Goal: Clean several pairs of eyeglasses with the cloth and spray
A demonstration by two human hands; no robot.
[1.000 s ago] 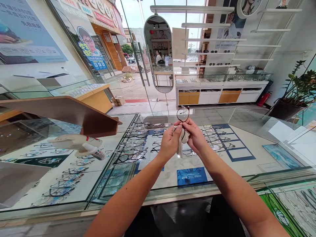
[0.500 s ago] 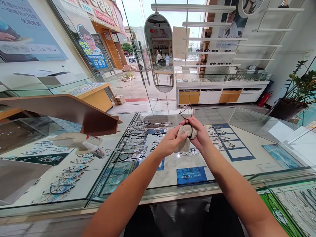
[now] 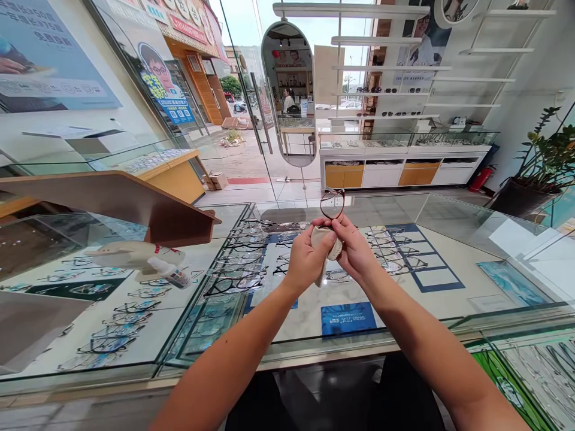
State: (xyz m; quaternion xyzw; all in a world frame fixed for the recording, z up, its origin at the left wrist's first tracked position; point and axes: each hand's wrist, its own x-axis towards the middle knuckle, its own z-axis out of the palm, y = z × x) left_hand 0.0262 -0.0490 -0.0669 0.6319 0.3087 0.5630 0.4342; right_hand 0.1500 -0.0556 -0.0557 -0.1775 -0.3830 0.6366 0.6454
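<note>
Both hands meet above the glass display counter, around a pair of dark-rimmed glasses (image 3: 332, 205) and a beige cloth (image 3: 320, 238). My left hand (image 3: 306, 258) is closed on the cloth, its thumb pressing it near the glasses. My right hand (image 3: 354, 245) pinches the frame from the right side. One round lens rim stands up above the fingertips; the other part of the glasses is hidden by the cloth and fingers.
Rows of glasses (image 3: 238, 284) lie in the counter. On the left glass top are a small white bottle (image 3: 169, 272) and a beige object (image 3: 130, 256), near a brown wooden stand (image 3: 179, 222). A blue leaflet (image 3: 348, 319) is nearer me.
Both hands have shifted slightly left with the glasses and cloth. The upright rim has turned to face me more, and less of the cloth shows.
</note>
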